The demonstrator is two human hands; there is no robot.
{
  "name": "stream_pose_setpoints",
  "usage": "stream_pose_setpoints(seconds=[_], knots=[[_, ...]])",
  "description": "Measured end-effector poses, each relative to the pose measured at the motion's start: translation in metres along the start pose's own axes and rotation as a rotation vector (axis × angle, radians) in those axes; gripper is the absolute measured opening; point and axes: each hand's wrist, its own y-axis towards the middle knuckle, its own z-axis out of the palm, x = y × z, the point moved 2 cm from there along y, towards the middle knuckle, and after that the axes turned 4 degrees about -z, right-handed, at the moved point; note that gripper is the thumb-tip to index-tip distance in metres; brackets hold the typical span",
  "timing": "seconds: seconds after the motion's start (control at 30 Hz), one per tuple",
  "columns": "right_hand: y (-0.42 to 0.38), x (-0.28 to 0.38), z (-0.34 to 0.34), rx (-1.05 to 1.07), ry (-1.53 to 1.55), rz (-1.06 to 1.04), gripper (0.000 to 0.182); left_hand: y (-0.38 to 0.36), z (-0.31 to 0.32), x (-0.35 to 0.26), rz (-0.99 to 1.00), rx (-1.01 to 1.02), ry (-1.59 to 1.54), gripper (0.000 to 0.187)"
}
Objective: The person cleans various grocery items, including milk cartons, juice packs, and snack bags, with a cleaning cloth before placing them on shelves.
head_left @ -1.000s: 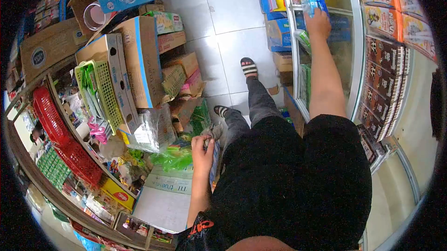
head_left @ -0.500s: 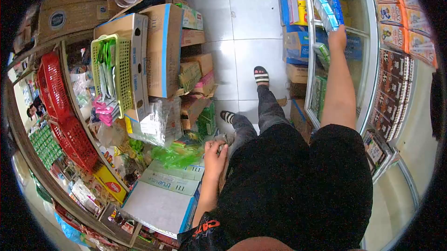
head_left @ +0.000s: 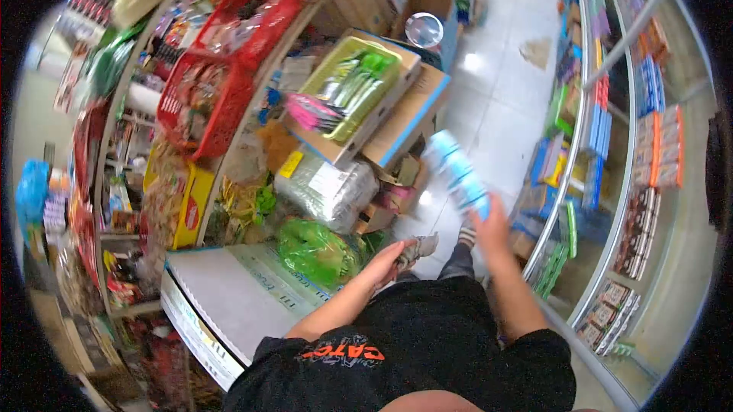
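Note:
My right hand (head_left: 492, 225) is closed around one end of a row of small light-blue boxes (head_left: 456, 171), blurred by motion, held up over the tiled aisle. My left hand (head_left: 388, 261) grips a crumpled grey cloth (head_left: 421, 248) in front of my body. Left of that hand, a bright green plastic bag (head_left: 317, 252) lies on a large carton with a pale top (head_left: 229, 278). Beyond it is a clear plastic-wrapped package (head_left: 328, 187).
A glass display case (head_left: 584, 175) with stacked packs runs along the right. On the left, red plastic baskets (head_left: 202, 110) sit on a shelf, and a yellow-green basket (head_left: 359, 91) of packets rests on cartons. The tiled floor (head_left: 489, 106) stretches ahead between them.
My right hand has drawn the light-blue boxes out of the display case and across toward the aisle's middle. My view has turned left. My left hand still holds the cloth.

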Motion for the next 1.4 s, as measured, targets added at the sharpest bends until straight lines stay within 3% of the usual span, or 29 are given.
stream_pose_setpoints(seconds=[0.07,0.13,0.2,0.23,0.33,0.37,0.47,0.5,0.53,0.67,0.77,0.87,0.9,1.0,1.03,1.13,1.17,1.2,1.27,1.37,1.4], knots=[[-0.038,0.047,0.042,0.164,0.055,-0.094,0.049,-0.006,0.004,-0.009,0.101,0.027,-0.175,0.056],[-0.064,0.113,0.048,0.416,0.031,-0.325,0.044,-0.023,-0.005,-0.013,0.175,-0.083,-0.188,0.046],[-0.075,0.142,0.061,0.392,0.060,-0.522,0.041,-0.056,0.002,-0.025,0.209,-0.242,-0.388,0.035],[-0.076,0.152,0.065,0.403,0.072,-0.643,0.044,-0.066,-0.002,-0.022,0.255,-0.308,-0.396,0.049],[-0.088,0.184,0.060,0.502,-0.003,-0.714,0.043,-0.071,-0.026,-0.015,0.473,-0.348,-0.399,0.050],[-0.091,0.191,0.057,0.549,-0.040,-0.736,0.044,-0.088,-0.008,-0.031,0.565,-0.467,-0.277,0.047],[-0.091,0.212,0.035,0.457,0.076,-1.046,0.044,-0.092,-0.004,-0.047,0.687,-0.422,-0.325,0.055],[-0.082,0.207,0.031,0.592,0.184,-1.075,0.044,-0.099,0.005,-0.058,0.780,-0.338,-0.347,0.059],[-0.070,0.200,0.031,0.580,0.264,-1.026,0.043,-0.108,0.016,-0.070,0.874,-0.252,-0.364,0.064],[-0.041,0.180,0.026,0.645,0.438,-0.830,0.045,-0.131,0.054,-0.091,0.912,-0.087,-0.580,0.078],[-0.042,0.162,0.028,0.796,0.673,-0.711,0.045,-0.124,0.071,-0.084,0.908,0.007,-0.413,0.087],[-0.044,0.141,0.020,1.020,1.035,-0.029,0.038,-0.121,0.081,-0.073,0.734,0.199,-0.380,0.094],[-0.043,0.139,0.018,0.930,1.056,-0.032,0.028,-0.118,0.083,-0.069,0.707,0.210,-0.350,0.093],[-0.037,0.142,0.011,0.505,0.699,-0.515,0.024,-0.115,0.090,-0.070,0.689,0.156,-0.264,0.092],[-0.027,0.140,-0.008,0.252,0.586,-0.526,0.025,-0.118,0.084,-0.072,0.651,0.055,-0.290,0.088],[-0.036,0.150,-0.023,0.172,0.496,-0.858,0.032,-0.118,0.077,-0.088,0.639,0.111,-0.258,0.082],[-0.046,0.170,-0.028,0.345,0.538,-1.031,0.037,-0.113,0.073,-0.089,0.645,-0.034,-0.290,0.078],[-0.061,0.169,-0.017,0.574,0.551,-0.982,0.038,-0.106,0.074,-0.089,0.641,-0.019,-0.351,0.072],[-0.084,0.179,-0.011,0.403,0.341,-1.247,0.035,-0.103,0.085,-0.086,0.658,0.039,-0.409,0.059],[-0.086,0.181,-0.009,0.275,0.316,-1.440,0.033,-0.112,0.097,-0.080,0.559,0.274,-0.376,0.058],[-0.084,0.183,-0.010,0.259,0.314,-1.415,0.033,-0.114,0.096,-0.079,0.539,0.275,-0.300,0.059]])
